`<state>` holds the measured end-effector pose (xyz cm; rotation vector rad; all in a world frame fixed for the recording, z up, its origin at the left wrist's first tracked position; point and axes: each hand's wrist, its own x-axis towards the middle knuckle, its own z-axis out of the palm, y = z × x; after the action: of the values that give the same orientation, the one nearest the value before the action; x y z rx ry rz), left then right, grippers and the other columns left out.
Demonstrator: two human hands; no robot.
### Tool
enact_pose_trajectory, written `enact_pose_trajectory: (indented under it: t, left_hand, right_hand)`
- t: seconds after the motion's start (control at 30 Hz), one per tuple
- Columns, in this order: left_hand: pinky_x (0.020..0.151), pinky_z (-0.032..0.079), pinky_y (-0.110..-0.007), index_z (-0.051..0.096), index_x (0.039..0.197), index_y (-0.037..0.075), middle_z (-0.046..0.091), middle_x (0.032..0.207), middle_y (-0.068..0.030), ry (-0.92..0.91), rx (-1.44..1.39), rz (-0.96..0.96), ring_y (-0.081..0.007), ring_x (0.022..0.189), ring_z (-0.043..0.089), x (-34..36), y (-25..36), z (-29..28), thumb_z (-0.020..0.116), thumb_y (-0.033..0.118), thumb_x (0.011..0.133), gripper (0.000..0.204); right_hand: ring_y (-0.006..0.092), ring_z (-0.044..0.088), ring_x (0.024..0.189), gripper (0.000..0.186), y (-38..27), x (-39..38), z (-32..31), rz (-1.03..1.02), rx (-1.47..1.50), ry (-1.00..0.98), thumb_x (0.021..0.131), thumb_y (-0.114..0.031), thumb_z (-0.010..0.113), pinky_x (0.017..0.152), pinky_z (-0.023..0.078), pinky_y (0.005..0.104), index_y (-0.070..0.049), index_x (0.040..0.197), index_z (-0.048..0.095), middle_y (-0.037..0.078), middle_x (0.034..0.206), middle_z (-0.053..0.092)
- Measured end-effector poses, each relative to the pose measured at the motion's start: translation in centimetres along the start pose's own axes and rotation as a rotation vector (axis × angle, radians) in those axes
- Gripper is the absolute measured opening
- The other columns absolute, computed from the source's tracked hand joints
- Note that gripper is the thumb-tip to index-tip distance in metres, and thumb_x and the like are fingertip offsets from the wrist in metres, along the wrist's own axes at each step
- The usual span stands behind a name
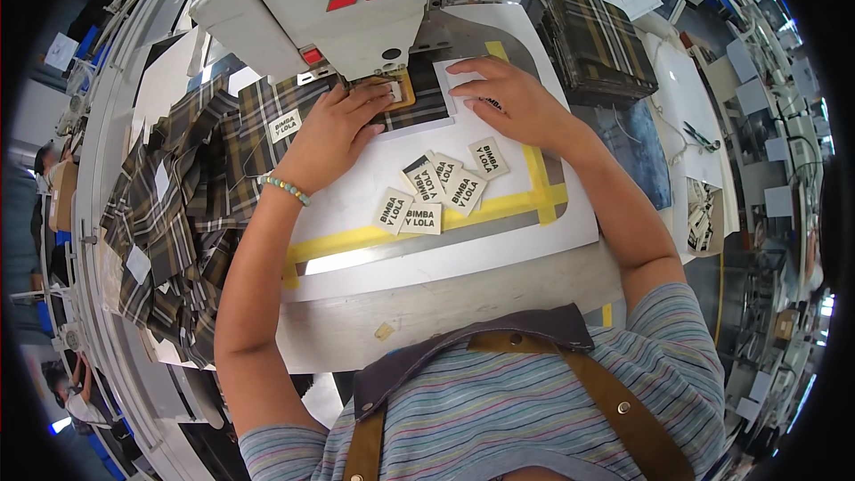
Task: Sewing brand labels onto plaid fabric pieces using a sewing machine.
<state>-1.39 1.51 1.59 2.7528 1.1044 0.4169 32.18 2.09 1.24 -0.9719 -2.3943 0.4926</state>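
Under the head of a large white sewing machine (338,4) lies a piece of dark plaid fabric (417,115). My left hand (331,132) rests on it with fingers stretched out flat, their tips beside a yellow-edged frame (406,89) below the needle area. To the right, my right hand (512,100) lies with fingers apart and slightly bent over a white sheet edge (452,89). A printed label shows partly beneath its fingers. Several loose cream labels (465,191) lie overlapping on the white work surface between my forearms. Another cream label (285,126) sits on plaid cloth left of my left hand.
A heap of plaid pieces (178,214) with labels on them spills along the left side. At the back right stands a tall stack of folded plaid fabric (597,49). Scissors (701,136) and a box of labels (704,218) lie far right. Yellow tape (427,218) borders the plate.
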Motion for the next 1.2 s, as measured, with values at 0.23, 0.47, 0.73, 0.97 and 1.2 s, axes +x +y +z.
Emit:
enact_pose_trajectory:
  t: [0.23,0.47,0.73,0.97,1.2]
  left_hand:
    - [0.112,0.043,-0.041,0.065,0.147,0.008,0.060,0.156,-0.0078,-0.006,0.057,0.058,-0.0301,0.135,0.057,0.2,-0.3,-0.3,0.062,0.014,0.105,0.043]
    - [0.118,0.043,-0.043,0.067,0.145,0.012,0.061,0.155,-0.0043,-0.040,0.038,0.018,-0.0323,0.135,0.054,0.3,-0.1,-0.6,0.063,0.016,0.105,0.041]
    - [0.113,0.044,-0.041,0.068,0.144,0.010,0.062,0.155,-0.0043,0.000,0.036,0.070,-0.0299,0.126,0.058,0.3,-0.4,-0.8,0.065,0.017,0.104,0.041]
    - [0.113,0.047,-0.041,0.069,0.143,0.009,0.065,0.148,-0.0044,-0.046,0.033,-0.035,-0.0311,0.117,0.058,1.1,0.1,-0.9,0.066,0.019,0.104,0.040]
    - [0.111,0.047,-0.043,0.069,0.141,0.008,0.071,0.134,-0.0102,0.119,0.033,0.008,-0.0340,0.116,0.057,1.1,-1.3,0.3,0.066,0.012,0.103,0.039]
  right_hand:
    - [0.0331,0.060,0.137,0.025,0.1,-0.2,0.0,0.000,-0.029,0.033,0.099,-0.007,0.068,0.112,0.050,0.0429,-0.003,0.121,0.078,0.012,0.147,0.065]
    - [0.0325,0.057,0.140,0.024,0.4,-0.1,-0.4,-0.012,-0.070,0.058,0.098,-0.006,0.069,0.115,0.049,0.0436,-0.004,0.120,0.079,0.011,0.145,0.066]
    - [0.0323,0.056,0.141,0.023,0.9,0.1,-0.5,-0.020,-0.093,0.066,0.097,-0.006,0.069,0.116,0.048,0.0438,-0.003,0.118,0.079,0.010,0.143,0.067]
    - [0.0325,0.061,0.132,0.018,1.3,-0.1,-0.2,-0.041,-0.125,0.124,0.100,-0.011,0.069,0.112,0.051,0.0431,-0.004,0.111,0.081,0.009,0.138,0.070]
    - [0.0322,0.060,0.134,0.018,1.3,0.1,0.1,-0.023,-0.080,0.140,0.099,-0.011,0.070,0.113,0.050,0.0422,-0.002,0.112,0.081,0.010,0.137,0.070]
